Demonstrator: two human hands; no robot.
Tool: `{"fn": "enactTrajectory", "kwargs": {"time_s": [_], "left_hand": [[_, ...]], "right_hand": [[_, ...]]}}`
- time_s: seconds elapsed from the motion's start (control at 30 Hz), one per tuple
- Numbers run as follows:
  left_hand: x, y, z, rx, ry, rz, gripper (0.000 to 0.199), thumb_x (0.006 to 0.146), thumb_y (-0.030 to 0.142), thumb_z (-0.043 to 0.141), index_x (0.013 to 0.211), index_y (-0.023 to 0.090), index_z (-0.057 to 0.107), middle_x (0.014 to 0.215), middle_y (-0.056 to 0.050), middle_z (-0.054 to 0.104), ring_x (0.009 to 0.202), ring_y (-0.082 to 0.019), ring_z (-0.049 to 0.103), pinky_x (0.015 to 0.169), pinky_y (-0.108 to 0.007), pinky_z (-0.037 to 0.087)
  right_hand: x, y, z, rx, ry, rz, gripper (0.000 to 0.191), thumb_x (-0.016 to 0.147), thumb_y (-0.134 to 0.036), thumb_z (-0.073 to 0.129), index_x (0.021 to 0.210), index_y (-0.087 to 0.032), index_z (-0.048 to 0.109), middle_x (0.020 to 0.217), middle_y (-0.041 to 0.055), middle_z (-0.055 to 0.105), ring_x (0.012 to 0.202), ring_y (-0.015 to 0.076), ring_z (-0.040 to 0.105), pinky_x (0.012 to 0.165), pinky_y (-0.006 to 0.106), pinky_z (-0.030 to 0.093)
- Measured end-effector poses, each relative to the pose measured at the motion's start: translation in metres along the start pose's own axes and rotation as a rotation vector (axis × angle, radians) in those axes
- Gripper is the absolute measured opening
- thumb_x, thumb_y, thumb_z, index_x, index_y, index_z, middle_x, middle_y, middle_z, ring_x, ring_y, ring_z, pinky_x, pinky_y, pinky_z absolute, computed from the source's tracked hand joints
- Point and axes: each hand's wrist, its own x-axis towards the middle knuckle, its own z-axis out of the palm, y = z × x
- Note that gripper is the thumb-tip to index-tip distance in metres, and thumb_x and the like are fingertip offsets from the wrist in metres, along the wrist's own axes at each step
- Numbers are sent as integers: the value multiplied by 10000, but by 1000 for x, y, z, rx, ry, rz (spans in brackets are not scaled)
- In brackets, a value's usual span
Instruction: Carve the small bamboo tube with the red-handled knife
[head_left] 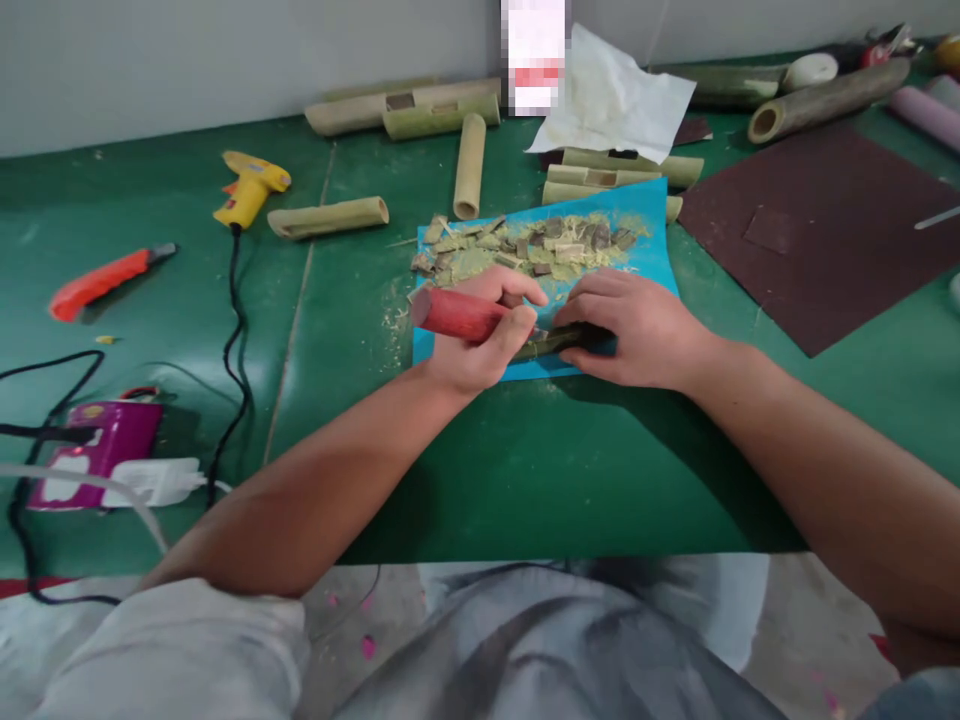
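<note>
got a red, round-ended hand tool (459, 315) clenched in the left hand, (480, 362) with fingers and thumb closed snugly on the handle and a thin metal tip aimed to the right. aiming that tip at a dark green piece of bamboo, (551, 347) either touching or just shy of it, honestly can't tell with so many fingers in the way. gripping the bamboo with the right hand, (645, 325) thumb on the near side and fingers on the far side, so pretty well clamped. lying near the front edge of a bright blue flat sheet, (661, 235) btw, right in front of a messy heap of pale shavings and brown chips. (525, 248)

working on a shiny green table (525, 480) with loads of clutter. over to the left: a yellow glue gun (251, 190) with a black cord, an orange-handled utility knife (105, 285) and a purple power box. (131, 430) just behind the blue sheet: an upright-looking pale bamboo tube, (469, 165) really just lying pointed this way, plus a crumpled white sheet (607, 95) further back. off to the right: a big dark brown flat sheet. (817, 250)
</note>
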Motion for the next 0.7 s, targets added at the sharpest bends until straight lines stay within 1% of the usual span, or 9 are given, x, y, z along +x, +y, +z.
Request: {"fn": "enactTrajectory", "kwargs": {"time_s": [0.07, 0.2, 0.3, 0.47, 0.53, 0.6, 0.67, 0.7], "left_hand": [[0, 4, 0, 3, -11, -15, 478, 1028, 697, 550, 994, 250, 714, 602, 37, 535, 493, -119, 487, 499, -310, 404], [1, 9, 0, -22, -95, 15, 399, 1038, 627, 584, 1104, 250, 700, 628, 44, 534, 528, -120, 518, 523, -300, 442], [1, 11, -1, -7, -135, 21, 381, 1027, 591, 614, 1182, 249, 680, 664, 44, 528, 570, -129, 517, 555, -309, 466], [1, 11, -1, 15, -146, -32, 515, 966, 663, 669, 1264, 244, 641, 693, 54, 516, 569, -126, 483, 560, -318, 460], [1, 10, -2, 48, -157, -59, 556, 930, 666, 716, 1265, 228, 642, 715, 47, 550, 603, -135, 532, 595, -320, 504], [2, 8, -3, 77, -173, -83, 561, 900, 622, 763, 1263, 211, 644, 788, 19, 634, 680, -157, 624, 663, -332, 562], [2, 7, -3, 121, -184, -86, 520, 894, 567, 772, 1242, 201, 651, 964, -41, 737, 846, -204, 724, 784, -366, 611], [2, 6, -3, 149, -189, -75, 486, 898, 545, 765, 1222, 200, 657, 1062, -67, 761, 939, -226, 747, 847, -383, 620]], "right_hand": [[2, -2, 2, -3, 39, -43, 191, 957, -343, 664, 1058, -194, 726, 962, 96, 710, 890, 263, 641, 768, 378, 462], [10, -9, 8, -23, 100, -75, 207, 992, -369, 648, 1100, -203, 710, 968, 89, 717, 868, 240, 637, 725, 360, 452], [16, -17, 13, -28, 149, -62, 155, 1002, -362, 618, 1010, -230, 699, 951, 75, 733, 834, 208, 631, 673, 342, 420], [18, -24, 14, -45, 188, -17, 178, 1001, -290, 564, 857, -234, 652, 816, 38, 704, 718, 168, 595, 619, 323, 387], [17, -22, 13, -35, 184, -14, 183, 985, -273, 561, 819, -225, 621, 781, 36, 668, 689, 161, 565, 603, 317, 375], [16, -18, 11, 7, 176, 4, 174, 966, -287, 586, 807, -220, 599, 763, 30, 631, 678, 156, 543, 597, 308, 373], [14, -13, 9, 66, 190, 30, 171, 937, -299, 625, 794, -222, 574, 737, 14, 594, 654, 146, 520, 586, 298, 365], [13, -11, 9, 92, 206, 42, 173, 916, -291, 643, 782, -226, 555, 724, 4, 576, 638, 140, 506, 578, 295, 358]]}}
